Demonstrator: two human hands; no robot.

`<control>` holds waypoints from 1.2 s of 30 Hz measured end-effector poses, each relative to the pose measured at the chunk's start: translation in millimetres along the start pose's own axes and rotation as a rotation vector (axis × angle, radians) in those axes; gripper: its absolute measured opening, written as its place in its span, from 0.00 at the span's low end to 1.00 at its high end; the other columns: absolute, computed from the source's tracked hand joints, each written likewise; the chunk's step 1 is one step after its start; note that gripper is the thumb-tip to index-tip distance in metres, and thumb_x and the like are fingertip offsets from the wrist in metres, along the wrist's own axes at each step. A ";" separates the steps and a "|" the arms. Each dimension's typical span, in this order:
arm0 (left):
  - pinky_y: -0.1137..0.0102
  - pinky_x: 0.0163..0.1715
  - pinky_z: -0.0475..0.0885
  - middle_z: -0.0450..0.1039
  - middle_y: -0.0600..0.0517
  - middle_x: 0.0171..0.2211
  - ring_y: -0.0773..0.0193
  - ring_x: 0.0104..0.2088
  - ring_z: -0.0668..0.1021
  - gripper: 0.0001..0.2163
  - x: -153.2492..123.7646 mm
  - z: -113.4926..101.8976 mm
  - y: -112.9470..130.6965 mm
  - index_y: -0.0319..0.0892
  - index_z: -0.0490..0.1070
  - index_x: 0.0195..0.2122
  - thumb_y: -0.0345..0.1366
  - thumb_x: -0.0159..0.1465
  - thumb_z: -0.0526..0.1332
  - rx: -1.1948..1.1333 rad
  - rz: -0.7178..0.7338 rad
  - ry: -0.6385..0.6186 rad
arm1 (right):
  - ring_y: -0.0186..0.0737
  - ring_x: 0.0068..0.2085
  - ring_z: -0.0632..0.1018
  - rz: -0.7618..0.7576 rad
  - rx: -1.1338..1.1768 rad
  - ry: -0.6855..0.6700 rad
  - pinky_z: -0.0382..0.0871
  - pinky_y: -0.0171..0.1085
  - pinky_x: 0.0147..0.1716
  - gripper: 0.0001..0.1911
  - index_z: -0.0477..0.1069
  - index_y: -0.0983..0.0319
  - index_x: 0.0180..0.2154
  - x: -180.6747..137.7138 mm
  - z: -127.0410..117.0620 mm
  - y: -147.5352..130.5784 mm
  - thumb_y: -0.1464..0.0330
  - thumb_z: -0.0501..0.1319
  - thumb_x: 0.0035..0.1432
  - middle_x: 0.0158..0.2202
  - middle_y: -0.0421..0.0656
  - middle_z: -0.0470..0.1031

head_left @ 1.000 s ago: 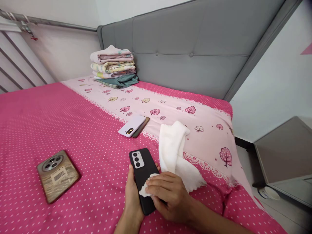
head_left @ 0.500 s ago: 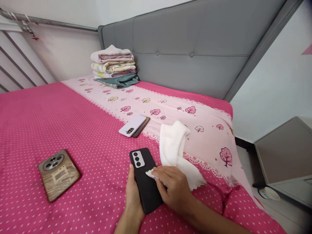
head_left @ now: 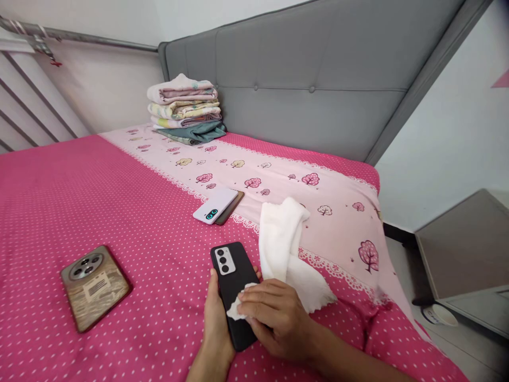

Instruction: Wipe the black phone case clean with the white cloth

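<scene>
1. Black phone [head_left: 234,292] lies back-up near the foot-side edge of the pink dotted bedspread [head_left: 119,212], its camera end pointing away from the person and its long axis running roughly away from the body, leaning slightly left at the far end.
2. The left hand [head_left: 217,323] cups the phone's left edge, thumb along the side, fingers curled under and gripping it.
3. The right hand [head_left: 274,318] lies across the phone's lower half, fingers closed on a bunched corner of the white cloth [head_left: 286,249], pressing it onto the case.
4. The rest of the cloth trails up and right, onto the pale tree-printed sheet [head_left: 278,175].
5. A brown phone [head_left: 94,286] lies well to the left; a white phone [head_left: 214,206] sits further up the bed.
</scene>
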State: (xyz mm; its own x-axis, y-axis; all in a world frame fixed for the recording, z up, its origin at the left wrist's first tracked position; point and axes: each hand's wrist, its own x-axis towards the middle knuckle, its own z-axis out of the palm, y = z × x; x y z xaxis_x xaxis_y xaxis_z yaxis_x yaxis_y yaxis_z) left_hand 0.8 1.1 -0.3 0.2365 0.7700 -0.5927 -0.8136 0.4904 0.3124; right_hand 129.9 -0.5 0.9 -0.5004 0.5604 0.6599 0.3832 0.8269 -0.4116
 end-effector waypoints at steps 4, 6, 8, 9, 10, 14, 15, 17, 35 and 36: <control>0.65 0.29 0.73 0.76 0.39 0.26 0.58 0.26 0.78 0.27 1.3 -0.9 0.6 0.28 0.74 0.33 0.53 0.58 0.52 -0.007 -0.010 -0.001 | 0.31 0.41 0.76 -0.048 0.028 -0.022 0.69 0.34 0.44 0.11 0.69 0.60 0.38 2.5 -2.7 -2.0 0.75 0.52 0.55 0.39 0.40 0.77; 0.65 0.30 0.73 0.76 0.38 0.27 0.57 0.26 0.78 0.27 1.7 -0.9 0.6 0.28 0.74 0.33 0.53 0.58 0.52 0.000 -0.006 -0.005 | 0.31 0.41 0.76 -0.051 0.032 -0.028 0.68 0.34 0.44 0.11 0.69 0.60 0.39 1.8 -2.3 -2.1 0.75 0.52 0.56 0.39 0.40 0.77; 0.65 0.30 0.73 0.76 0.38 0.27 0.58 0.26 0.78 0.27 1.7 -0.9 0.5 0.27 0.73 0.33 0.52 0.58 0.51 -0.004 -0.005 -0.010 | 0.31 0.42 0.76 -0.035 0.030 -0.040 0.68 0.34 0.44 0.11 0.69 0.61 0.39 0.3 -0.9 -2.0 0.75 0.52 0.55 0.39 0.40 0.77; 0.66 0.30 0.73 0.76 0.38 0.26 0.58 0.25 0.78 0.27 1.7 -0.9 0.4 0.27 0.73 0.33 0.52 0.59 0.51 -0.008 -0.004 -0.014 | 0.31 0.42 0.76 -0.017 0.023 -0.041 0.68 0.34 0.44 0.11 0.69 0.61 0.39 -0.5 0.0 -2.0 0.75 0.53 0.55 0.39 0.40 0.77; 0.66 0.30 0.73 0.76 0.38 0.26 0.59 0.26 0.78 0.27 1.6 -1.0 0.3 0.27 0.73 0.34 0.52 0.59 0.51 -0.011 -0.002 -0.017 | 0.32 0.42 0.76 0.005 0.013 -0.033 0.68 0.35 0.44 0.12 0.69 0.61 0.39 -1.2 1.0 -1.9 0.76 0.53 0.55 0.39 0.39 0.77; 0.62 0.35 0.73 0.76 0.37 0.29 0.57 0.29 0.78 0.27 1.0 -0.5 -0.1 0.26 0.73 0.36 0.52 0.59 0.51 0.009 0.026 0.001 | 0.32 0.42 0.76 0.102 -0.035 0.033 0.68 0.35 0.44 0.12 0.70 0.61 0.39 -2.2 5.1 -1.0 0.76 0.52 0.55 0.39 0.40 0.77; 0.61 0.35 0.73 0.76 0.37 0.30 0.56 0.29 0.78 0.28 0.8 -0.1 -0.2 0.26 0.72 0.36 0.52 0.59 0.51 0.019 0.034 0.008 | 0.32 0.42 0.76 0.123 -0.048 0.044 0.68 0.35 0.43 0.12 0.70 0.61 0.39 -2.4 6.2 -0.3 0.76 0.52 0.55 0.39 0.40 0.77; 0.60 0.37 0.73 0.76 0.36 0.31 0.54 0.31 0.78 0.28 0.3 1.0 -0.7 0.26 0.72 0.37 0.52 0.59 0.50 0.035 0.042 0.022 | 0.33 0.41 0.76 0.163 -0.075 0.064 0.68 0.36 0.43 0.13 0.70 0.61 0.40 -3.3 8.5 1.3 0.76 0.51 0.56 0.38 0.41 0.77; 0.63 0.35 0.73 0.76 0.38 0.29 0.57 0.29 0.78 0.28 2.2 -0.1 -0.6 0.26 0.73 0.37 0.52 0.59 0.51 0.000 0.008 -0.014 | 0.32 0.41 0.76 0.044 -0.030 0.030 0.68 0.34 0.43 0.12 0.70 0.60 0.39 -2.9 4.1 2.3 0.75 0.52 0.56 0.38 0.40 0.77; 0.64 0.34 0.73 0.76 0.38 0.29 0.58 0.28 0.78 0.27 2.7 -1.0 -0.4 0.26 0.73 0.37 0.51 0.59 0.51 -0.006 -0.002 -0.019 | 0.32 0.42 0.76 0.022 -0.024 0.014 0.68 0.35 0.43 0.12 0.70 0.60 0.39 -2.6 3.2 1.9 0.75 0.52 0.56 0.39 0.40 0.77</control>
State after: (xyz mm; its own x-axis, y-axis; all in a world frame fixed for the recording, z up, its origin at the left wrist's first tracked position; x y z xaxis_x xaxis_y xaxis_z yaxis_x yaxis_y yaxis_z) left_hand 1.3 2.5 -2.7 0.2477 0.7769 -0.5789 -0.8166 0.4889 0.3067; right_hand 129.4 -0.2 -3.6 -0.4809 0.5774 0.6598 0.4125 0.8131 -0.4109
